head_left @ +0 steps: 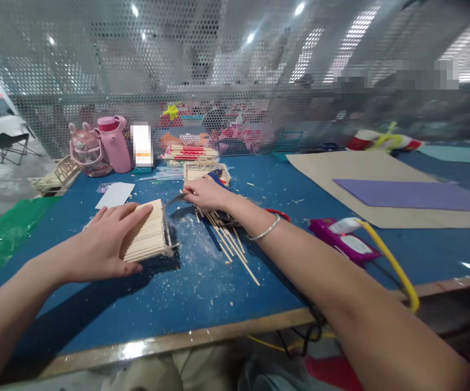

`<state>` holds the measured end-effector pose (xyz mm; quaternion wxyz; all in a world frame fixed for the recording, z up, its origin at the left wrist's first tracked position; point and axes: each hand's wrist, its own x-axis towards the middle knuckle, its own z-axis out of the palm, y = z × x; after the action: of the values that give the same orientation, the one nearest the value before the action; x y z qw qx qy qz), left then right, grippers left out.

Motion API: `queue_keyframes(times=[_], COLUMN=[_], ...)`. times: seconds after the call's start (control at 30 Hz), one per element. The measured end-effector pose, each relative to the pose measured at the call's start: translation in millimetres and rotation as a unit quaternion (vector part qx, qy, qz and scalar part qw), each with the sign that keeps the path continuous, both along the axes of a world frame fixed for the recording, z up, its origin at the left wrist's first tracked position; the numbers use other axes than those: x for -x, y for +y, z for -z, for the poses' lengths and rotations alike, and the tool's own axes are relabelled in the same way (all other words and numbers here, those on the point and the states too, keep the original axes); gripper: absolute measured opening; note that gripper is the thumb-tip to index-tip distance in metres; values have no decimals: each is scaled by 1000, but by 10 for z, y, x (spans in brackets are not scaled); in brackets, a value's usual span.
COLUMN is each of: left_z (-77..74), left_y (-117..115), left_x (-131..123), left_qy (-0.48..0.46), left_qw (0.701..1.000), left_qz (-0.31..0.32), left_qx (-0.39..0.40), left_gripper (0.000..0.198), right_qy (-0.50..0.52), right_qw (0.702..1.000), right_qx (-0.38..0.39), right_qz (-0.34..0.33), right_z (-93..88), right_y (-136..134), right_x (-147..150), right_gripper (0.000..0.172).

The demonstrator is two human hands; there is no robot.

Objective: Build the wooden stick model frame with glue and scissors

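Observation:
A small structure of pale wooden sticks (147,233) is tilted on the blue table (186,298). My left hand (105,239) grips it from the left, fingers over the top and thumb along the near side. Just beyond its right side, my right hand (204,193) is closed round a thin grey blade-like tool (176,199) whose tip points at the structure's upper right corner. The handle end is hidden by the hand. Loose sticks (235,247) lie below my right wrist, and another stick frame (196,170) stands behind that hand.
Pink bottle (116,146), clear pink-lidded bottle (89,152) and bundled sticks (190,152) stand at the back. White paper (115,195) lies left. A purple device (341,239) with a yellow cable (398,266) and a purple sheet (414,194) are right. The table edge (178,340) runs in front.

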<state>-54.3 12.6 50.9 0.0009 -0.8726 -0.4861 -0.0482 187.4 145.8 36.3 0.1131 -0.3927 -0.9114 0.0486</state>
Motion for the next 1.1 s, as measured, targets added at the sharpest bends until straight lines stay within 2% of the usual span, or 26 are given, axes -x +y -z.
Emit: queue_keyframes(times=[0.13,0.27,0.37,0.5,0.6,0.67,0.73,0.83,0.9,0.97,1.03,1.1], left_z=[-16,26,68,48,-37,-98,-141,-161,-145,-106,-47,24], left_y=[-42,-59,-3,91,110,105,92,55,24,0,-14,-18], left_x=[0,-98,-133,-159,-314,-490,-662,-766,-696,-552,-404,-303], left_qy=[5,28,41,23,-110,-271,-412,-501,-538,-582,-633,-684], left_qw=[1000,999,998,997,991,960,904,850,828,802,764,720], left_qz=[1,28,35,27,32,17,10,-31,-57,-67,-71,-77], left_qx=[16,26,34,63,63,65,110,158,146,112,101,92], left_gripper=[90,88,88,92,89,77,60,40,33,28,20,15], right_qy=[167,379,446,522,554,528,491,422,350,210,30,-65], right_qw=[982,921,887,838,825,837,847,882,923,969,979,974], right_qx=[-42,-3,-10,-3,72,142,202,204,160,82,53,73], right_qz=[72,90,121,158,88,16,-36,-49,4,96,197,206], right_z=[5,-70,-127,-186,-242,-292,-346,-393,-362,-263,-113,39], right_y=[72,144,141,-64,-412,-675,-882,-997,-974,-945,-957,-1017], right_x=[-47,-156,-316,-470,-361,-202,-72,-150,-435,-835,-1225,-1502], right_gripper=[22,26,26,28,29,27,27,26,26,36,55,64])
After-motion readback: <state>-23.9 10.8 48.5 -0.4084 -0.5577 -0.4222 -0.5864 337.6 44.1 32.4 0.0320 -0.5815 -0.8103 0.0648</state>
